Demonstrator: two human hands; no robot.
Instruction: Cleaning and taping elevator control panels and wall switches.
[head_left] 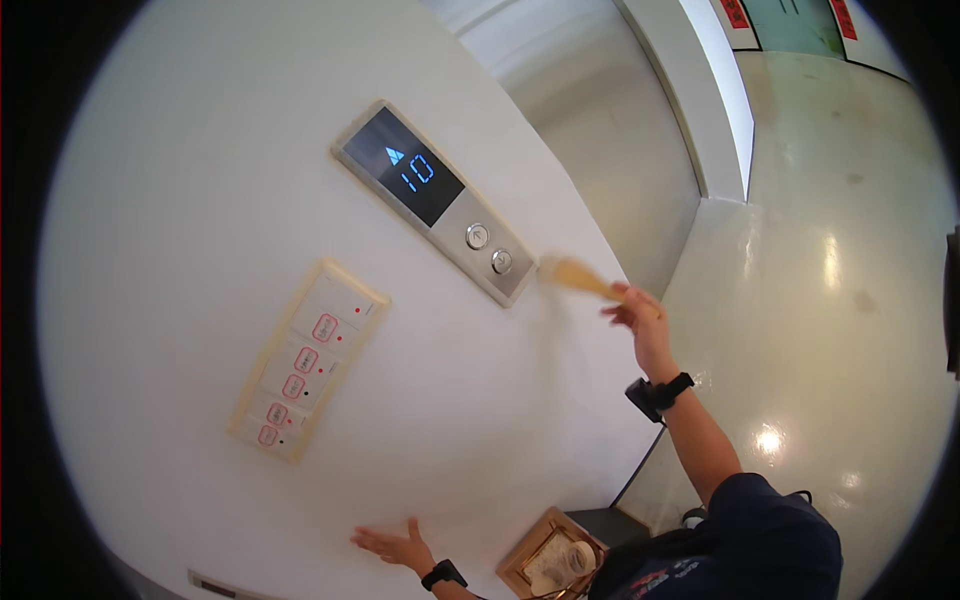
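My right hand (640,310) grips a yellowish brush (580,276) by its thin end. The brush is smeared by motion, and its pale wide end lies close to the lower right corner of the elevator call panel (475,275); I cannot tell whether they touch. The metal panel has two round buttons, a dark display with blue lit signs and a cream border. My left hand (397,547) is low by the white wall, fingers stretched out, holding nothing; whether it touches the wall I cannot tell.
A white switch panel (330,330) with a cream border sits on the wall. Below, a wooden tray (517,562) holds a clear plastic cup (578,560). A metal elevator door (610,130) stands to the right, beyond the wall's edge. The shiny floor (830,330) stretches along the right.
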